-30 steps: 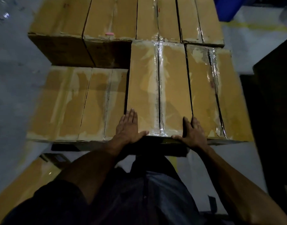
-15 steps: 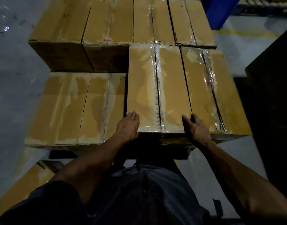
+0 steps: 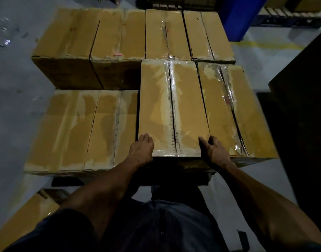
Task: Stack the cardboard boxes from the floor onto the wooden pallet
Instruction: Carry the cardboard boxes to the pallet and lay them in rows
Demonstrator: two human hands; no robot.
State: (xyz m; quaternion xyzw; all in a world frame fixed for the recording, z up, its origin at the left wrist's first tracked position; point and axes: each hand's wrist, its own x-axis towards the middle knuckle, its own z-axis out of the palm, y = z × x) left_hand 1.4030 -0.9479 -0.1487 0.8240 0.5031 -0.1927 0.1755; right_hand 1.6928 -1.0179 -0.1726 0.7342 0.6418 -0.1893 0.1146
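Both hands (image 3: 178, 150) are pressed flat on a newly stacked box (image 3: 172, 110); another box (image 3: 29, 217), seemingly unstacked, is seen at 8 o'clock.

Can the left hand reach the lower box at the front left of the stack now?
Probably yes: the left hand rests beside the lower box, whose top is uncovered.
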